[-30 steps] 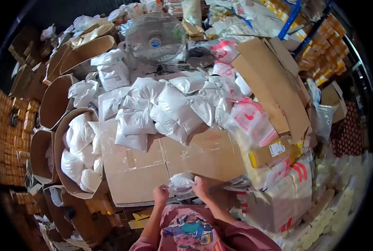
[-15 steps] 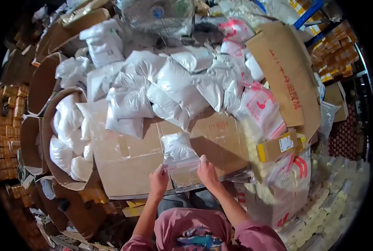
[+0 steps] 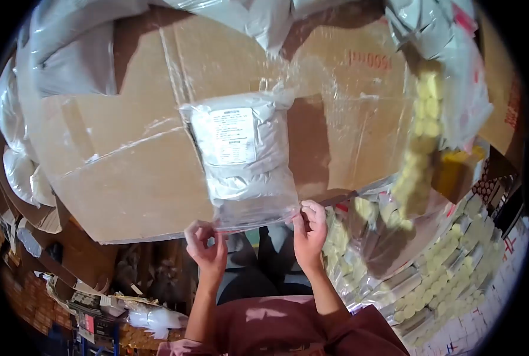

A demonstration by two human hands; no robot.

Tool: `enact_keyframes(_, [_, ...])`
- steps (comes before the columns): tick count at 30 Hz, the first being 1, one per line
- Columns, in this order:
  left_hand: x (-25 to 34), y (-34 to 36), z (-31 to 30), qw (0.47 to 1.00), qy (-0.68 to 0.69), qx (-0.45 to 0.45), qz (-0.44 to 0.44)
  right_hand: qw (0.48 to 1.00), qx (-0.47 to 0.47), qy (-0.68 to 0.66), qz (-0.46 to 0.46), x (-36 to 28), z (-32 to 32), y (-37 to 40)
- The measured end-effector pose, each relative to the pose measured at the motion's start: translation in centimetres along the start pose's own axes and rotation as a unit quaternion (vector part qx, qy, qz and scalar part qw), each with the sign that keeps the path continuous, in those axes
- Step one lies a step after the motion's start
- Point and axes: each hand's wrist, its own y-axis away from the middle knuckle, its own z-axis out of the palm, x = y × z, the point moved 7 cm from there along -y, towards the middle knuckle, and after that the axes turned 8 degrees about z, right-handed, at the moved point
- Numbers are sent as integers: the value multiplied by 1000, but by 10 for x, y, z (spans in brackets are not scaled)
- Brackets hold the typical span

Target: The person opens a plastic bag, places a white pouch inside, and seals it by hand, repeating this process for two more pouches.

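Observation:
A clear zip bag of white powder [image 3: 249, 172] lies on the cardboard-covered table [image 3: 140, 178] with its mouth towards me. On its upper part is a white printed label [image 3: 233, 135]. My left hand [image 3: 207, 248] pinches the left corner of the bag's mouth, where a reddish zip strip runs across. At the opposite corner, my right hand [image 3: 309, 234] pinches the same edge between thumb and fingers. The bag's mouth is stretched flat between both hands, just past the table's near edge.
Large white filled bags [image 3: 77, 59] lie along the far side of the table. More white bags [image 3: 21, 172] sit in a carton at the left. Clear sacks of pale yellow round pieces [image 3: 431, 285] stand at the right, beside a yellow-taped box [image 3: 457, 172].
My view has tipped down and closer to the table. The bag's mouth has come nearer to me, past the table edge, and its label now shows. Both hands keep hold of its corners.

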Motion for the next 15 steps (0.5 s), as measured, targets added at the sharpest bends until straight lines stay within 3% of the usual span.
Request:
enact_keyframes(1, [-5, 2, 3, 999, 22, 6, -47, 998, 3, -24, 51, 5, -1, 0])
enact_keyframes(3, [-18, 5, 13, 990, 60, 23, -123, 999, 7, 3, 49, 19, -5, -1])
enact_keyframes(7, [-37, 19, 30, 967, 173, 1, -188, 996, -18, -47, 71, 31, -10, -1])
enact_keyframes(10, [-36, 31, 43, 919, 235, 117, -295, 985, -37, -151, 78, 41, -6, -1])
enact_keyframes(13, [-53, 49, 44, 929, 167, 60, -324, 981, -47, -173, 67, 29, -4, -7])
enact_keyframes(15, [-59, 57, 47, 883, 295, 149, -334, 973, -59, -211, 73, 30, -3, -7])
